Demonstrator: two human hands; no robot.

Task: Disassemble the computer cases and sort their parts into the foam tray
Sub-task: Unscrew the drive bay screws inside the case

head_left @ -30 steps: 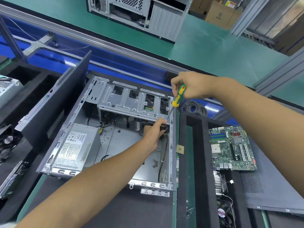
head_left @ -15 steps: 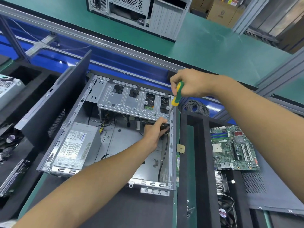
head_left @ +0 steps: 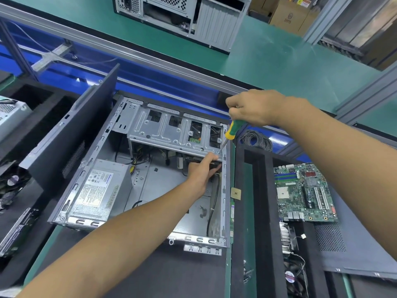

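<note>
An open grey computer case (head_left: pixel 120 162) lies on its side in front of me. A metal drive cage (head_left: pixel 171 136) spans its far end, and a power supply (head_left: pixel 96 190) sits at its near left. My right hand (head_left: pixel 255 108) grips a green and yellow screwdriver (head_left: pixel 233 130), whose tip rests on a screw at the cage's near right corner. My left hand (head_left: pixel 202 171) reaches under that corner and holds a dark part below the cage; what exactly it holds is hidden. A black foam tray (head_left: pixel 264 201) stands to the right, holding a motherboard (head_left: pixel 305 192).
A dark side panel (head_left: pixel 71 143) leans against the case's left side. A coil of grey cable (head_left: pixel 255 140) lies behind the tray. A fan (head_left: pixel 290 276) and heatsink sit at the tray's near end. Another foam tray with parts is at the left, a second case (head_left: pixel 193 16) far back.
My right hand has turned a little on the screwdriver handle, staying over the same corner screw. My left hand stays under the cage.
</note>
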